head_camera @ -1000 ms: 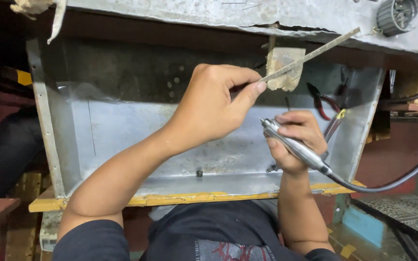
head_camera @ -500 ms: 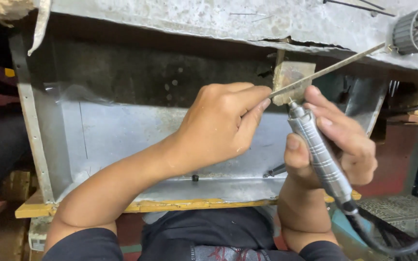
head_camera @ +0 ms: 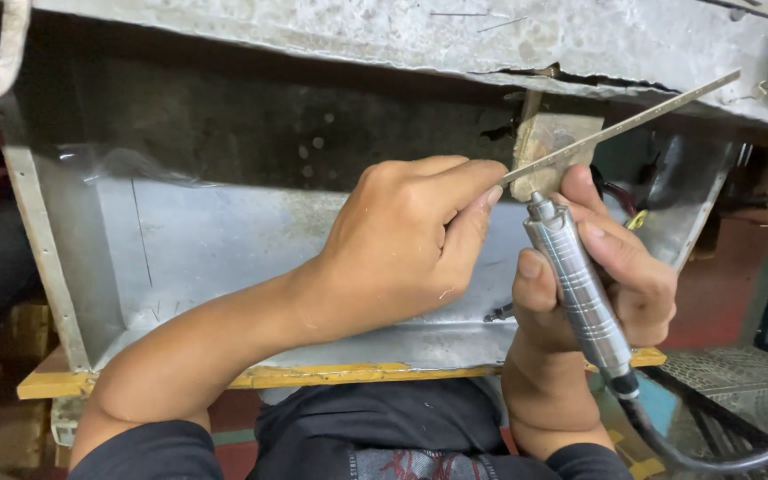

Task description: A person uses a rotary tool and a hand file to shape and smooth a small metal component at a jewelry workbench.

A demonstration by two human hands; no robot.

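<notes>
A metal tray with upright sides fills the left and middle, resting on a yellow wooden strip; above it runs a grey, cracked bench edge. The left hand is closed, pinching the near end of a thin metal strip between thumb and forefinger; the strip slants up to the right, across a small wooden block under the bench edge. Just right, the right hand grips a ribbed silver handpiece, tip up beside the strip; its black cable trails off lower right.
</notes>
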